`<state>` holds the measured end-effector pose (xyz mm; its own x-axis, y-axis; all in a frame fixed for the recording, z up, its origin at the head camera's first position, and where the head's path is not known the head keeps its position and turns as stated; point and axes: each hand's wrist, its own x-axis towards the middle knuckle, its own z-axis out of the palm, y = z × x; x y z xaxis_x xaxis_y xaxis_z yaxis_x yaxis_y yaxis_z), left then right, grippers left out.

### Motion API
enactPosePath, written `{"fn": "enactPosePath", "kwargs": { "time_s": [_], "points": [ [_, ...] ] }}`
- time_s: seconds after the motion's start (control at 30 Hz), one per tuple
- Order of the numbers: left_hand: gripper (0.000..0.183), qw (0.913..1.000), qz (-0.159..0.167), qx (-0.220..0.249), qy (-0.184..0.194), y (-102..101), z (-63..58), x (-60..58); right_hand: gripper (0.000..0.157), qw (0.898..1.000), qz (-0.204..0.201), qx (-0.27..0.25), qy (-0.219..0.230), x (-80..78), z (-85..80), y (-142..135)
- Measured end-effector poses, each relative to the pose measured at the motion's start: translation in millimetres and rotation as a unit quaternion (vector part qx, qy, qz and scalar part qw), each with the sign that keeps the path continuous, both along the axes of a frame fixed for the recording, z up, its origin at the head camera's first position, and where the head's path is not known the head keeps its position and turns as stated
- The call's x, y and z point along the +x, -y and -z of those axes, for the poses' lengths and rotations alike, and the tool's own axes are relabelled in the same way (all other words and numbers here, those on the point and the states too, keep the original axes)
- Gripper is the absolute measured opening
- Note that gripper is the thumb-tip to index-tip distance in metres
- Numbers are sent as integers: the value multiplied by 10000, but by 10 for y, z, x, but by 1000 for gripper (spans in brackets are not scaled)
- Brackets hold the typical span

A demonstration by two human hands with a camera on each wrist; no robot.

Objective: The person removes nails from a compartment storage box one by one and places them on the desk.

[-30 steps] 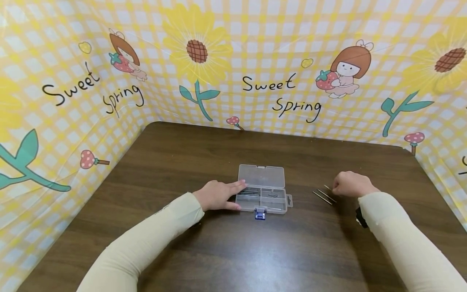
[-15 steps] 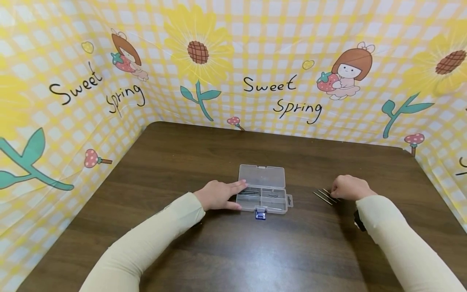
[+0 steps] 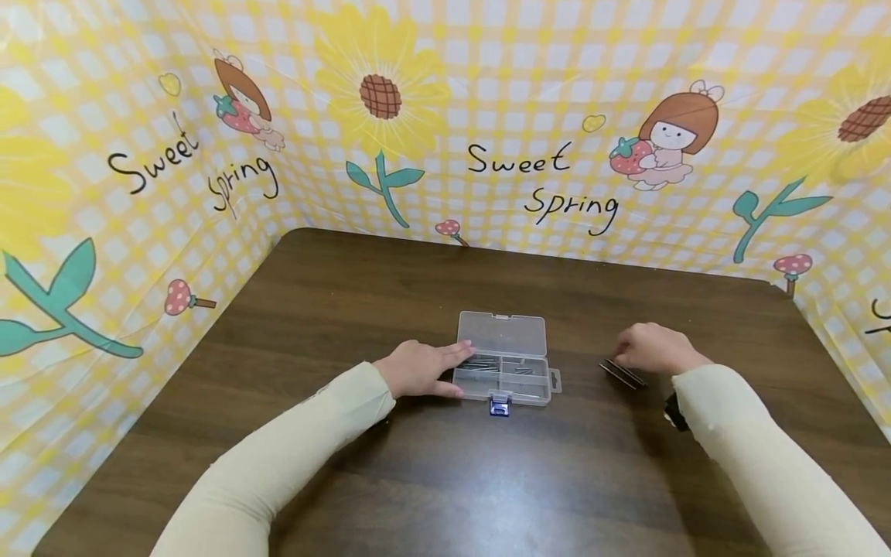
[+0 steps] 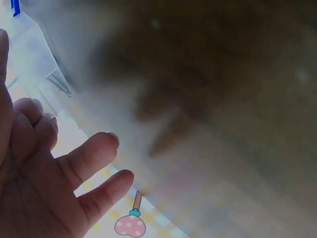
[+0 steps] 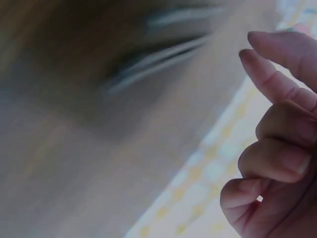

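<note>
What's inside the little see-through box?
Thin metal rods are inside the open box: a bunch at back left, shorter pieces at back right. The left hand covers part of its left edge, so that bit is hidden.

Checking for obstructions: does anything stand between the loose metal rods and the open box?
Nothing visible: only tabletop separates the metal rods from the plastic box. Its lid is open, its hang tab faces them, with the left hand at its opposite end.

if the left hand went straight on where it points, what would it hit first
The left hand would meet the clear compartment box first; fingertips appear at its left end, contact unclear.
</note>
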<state>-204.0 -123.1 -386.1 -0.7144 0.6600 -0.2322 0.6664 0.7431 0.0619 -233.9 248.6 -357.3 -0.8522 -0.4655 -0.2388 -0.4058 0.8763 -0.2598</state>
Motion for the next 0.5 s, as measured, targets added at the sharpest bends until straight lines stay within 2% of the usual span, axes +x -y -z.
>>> {"fn": "enactPosePath", "kwargs": {
  "time_s": [0.13, 0.27, 0.37, 0.5],
  "points": [
    [76, 9999, -36, -104, -43, -3, -20, -1, 15, 9981, -497, -317, -150, 13, -103, 397],
    [76, 9999, -58, -153, -31, -10, -28, -3, 11, 9936, -997, -522, 115, 53, -125, 759],
    [76, 9999, -49, -164, 11, -20, -20, -3, 12, 9912, -1253, -341, 272, 98, -107, 930],
    [76, 9998, -60, -195, 47, -25, -9, 3, 15, 9902, -1378, -46, 202, 154, -78, 1062]
  ]
}}
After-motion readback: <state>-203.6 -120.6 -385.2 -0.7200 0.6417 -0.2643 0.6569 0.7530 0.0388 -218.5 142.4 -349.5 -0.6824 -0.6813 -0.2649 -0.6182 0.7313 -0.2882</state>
